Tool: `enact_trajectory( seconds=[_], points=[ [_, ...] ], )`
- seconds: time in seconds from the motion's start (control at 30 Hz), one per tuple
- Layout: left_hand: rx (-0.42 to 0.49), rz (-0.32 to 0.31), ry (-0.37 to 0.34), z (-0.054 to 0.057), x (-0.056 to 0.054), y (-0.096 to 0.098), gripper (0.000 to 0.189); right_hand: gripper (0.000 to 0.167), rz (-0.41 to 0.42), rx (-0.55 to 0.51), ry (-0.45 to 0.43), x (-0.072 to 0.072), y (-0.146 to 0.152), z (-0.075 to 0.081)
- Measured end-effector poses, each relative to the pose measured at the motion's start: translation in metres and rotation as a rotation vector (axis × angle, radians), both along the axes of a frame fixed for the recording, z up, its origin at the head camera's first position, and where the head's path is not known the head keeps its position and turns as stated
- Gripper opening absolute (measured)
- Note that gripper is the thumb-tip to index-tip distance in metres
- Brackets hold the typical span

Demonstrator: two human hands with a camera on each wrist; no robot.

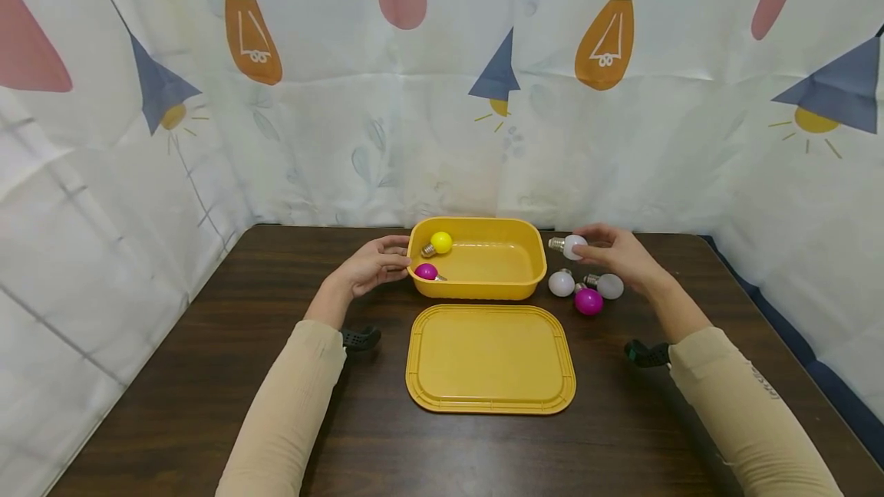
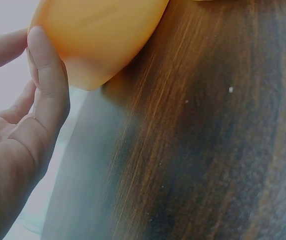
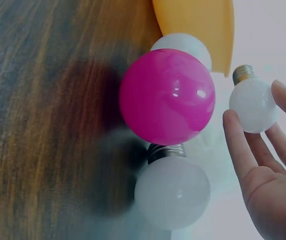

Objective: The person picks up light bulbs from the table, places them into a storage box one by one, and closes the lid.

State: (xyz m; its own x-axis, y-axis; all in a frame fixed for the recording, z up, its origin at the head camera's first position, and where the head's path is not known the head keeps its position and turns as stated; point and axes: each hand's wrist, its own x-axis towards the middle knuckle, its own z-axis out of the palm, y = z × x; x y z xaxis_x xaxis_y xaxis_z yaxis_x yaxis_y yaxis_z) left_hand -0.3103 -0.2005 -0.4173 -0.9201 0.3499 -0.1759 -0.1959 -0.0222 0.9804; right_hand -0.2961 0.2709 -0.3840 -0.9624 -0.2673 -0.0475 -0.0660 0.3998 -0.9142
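Observation:
My right hand [image 1: 619,254] pinches a white light bulb [image 1: 574,247] by its globe, just right of a yellow plastic box [image 1: 476,290]. The bulb's metal screw base points left, toward the box; in the right wrist view this bulb [image 3: 254,106] sits between thumb and fingertips, above the table. With thumb and fingers, my left hand [image 1: 376,263] holds the left rim of the box. Inside lie a yellow bulb [image 1: 441,242] and a magenta bulb [image 1: 426,272], both at the left end. A magenta bulb [image 1: 588,301] and two white bulbs [image 1: 562,283] lie below my right hand.
A flat yellow lid [image 1: 491,359] lies on the dark wooden table [image 1: 255,374], in front of the box. Behind the table hangs a white printed cloth [image 1: 442,129], which also covers both sides. Black bands sit on both wrists.

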Motion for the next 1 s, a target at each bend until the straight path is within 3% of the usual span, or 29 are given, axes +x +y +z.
enact_trajectory(
  seconds=[1.0],
  points=[
    [0.005,-0.006,-0.002,-0.001,-0.001,-0.001,0.059,0.057,0.034,0.007,0.029,0.002,-0.009,0.018]
  ],
)
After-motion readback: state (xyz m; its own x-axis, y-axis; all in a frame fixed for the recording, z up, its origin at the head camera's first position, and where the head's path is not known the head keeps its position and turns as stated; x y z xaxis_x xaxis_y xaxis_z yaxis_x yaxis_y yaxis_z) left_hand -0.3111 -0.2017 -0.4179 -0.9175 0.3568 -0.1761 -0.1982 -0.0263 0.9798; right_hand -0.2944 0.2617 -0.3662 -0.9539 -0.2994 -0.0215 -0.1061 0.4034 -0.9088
